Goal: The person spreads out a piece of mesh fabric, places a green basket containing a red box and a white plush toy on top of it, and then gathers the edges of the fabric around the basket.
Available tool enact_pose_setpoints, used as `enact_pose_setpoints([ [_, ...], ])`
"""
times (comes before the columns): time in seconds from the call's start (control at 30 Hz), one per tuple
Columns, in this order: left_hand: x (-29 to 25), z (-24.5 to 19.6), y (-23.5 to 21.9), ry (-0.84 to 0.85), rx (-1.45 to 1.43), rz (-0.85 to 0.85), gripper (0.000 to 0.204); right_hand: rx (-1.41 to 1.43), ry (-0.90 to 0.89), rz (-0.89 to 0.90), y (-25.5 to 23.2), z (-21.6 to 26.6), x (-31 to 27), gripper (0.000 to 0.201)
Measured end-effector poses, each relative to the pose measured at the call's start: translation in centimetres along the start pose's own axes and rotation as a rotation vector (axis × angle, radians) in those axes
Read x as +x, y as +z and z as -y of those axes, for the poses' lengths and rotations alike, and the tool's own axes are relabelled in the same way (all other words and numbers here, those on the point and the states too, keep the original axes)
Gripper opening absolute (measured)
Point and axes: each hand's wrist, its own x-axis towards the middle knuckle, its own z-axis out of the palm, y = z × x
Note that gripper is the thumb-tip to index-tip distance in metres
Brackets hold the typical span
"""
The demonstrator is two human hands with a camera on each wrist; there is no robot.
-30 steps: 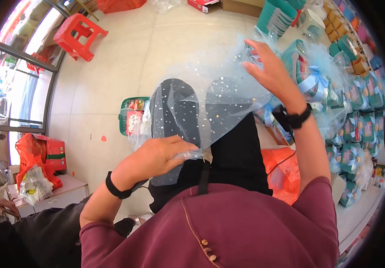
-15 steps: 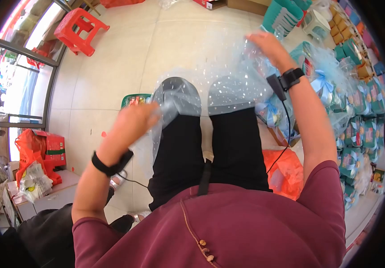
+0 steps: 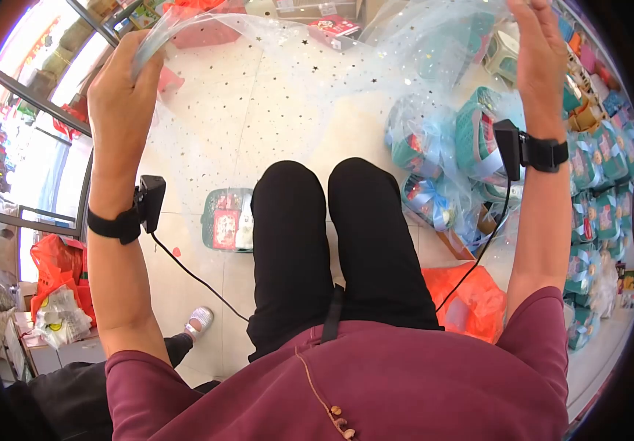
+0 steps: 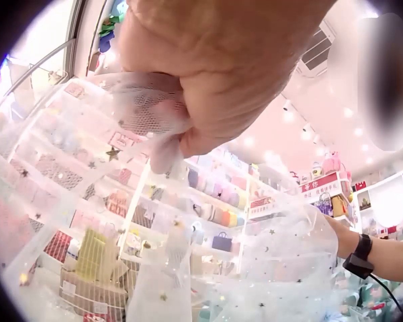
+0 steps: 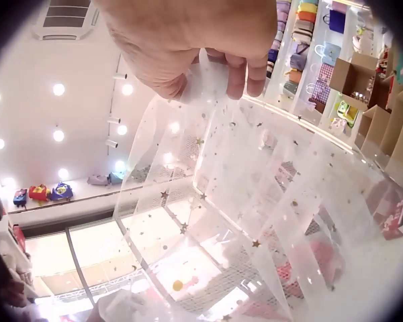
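Observation:
A sheer pale-blue tulle sheet [image 3: 287,62] dotted with small stars is spread in the air between two raised hands, beyond the person's knees. At the upper left of the head view, the left hand [image 3: 122,103] grips a gathered edge of it. Bunched netting shows under the thumb and fingers of this left hand [image 4: 208,74] in the left wrist view. On the other side, the right hand [image 3: 541,66] is raised at the top edge. From the right wrist view, the right hand [image 5: 195,47] pinches the tulle [image 5: 215,154], which hangs down in folds.
A green basket [image 3: 210,215] with packets stands on the floor left of the knees. Several tulle-wrapped baskets [image 3: 421,147] cluster at the right. An orange-red plastic bag [image 3: 471,301] lies beside the right thigh. Another person's shoe [image 3: 199,321] shows lower left.
Both hands have moved up and apart, the left one farthest, from over the lap to the upper left. The tulle has lifted off the knees and spread wide.

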Motion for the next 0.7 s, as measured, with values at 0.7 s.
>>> enact_pose_setpoints([
  [0.7, -28.0, -8.5, -5.1, -0.045, -0.236, 1.165, 0.045, -0.706, 0.504, 1.034, -13.3, 11.1, -31.4, 0.010],
])
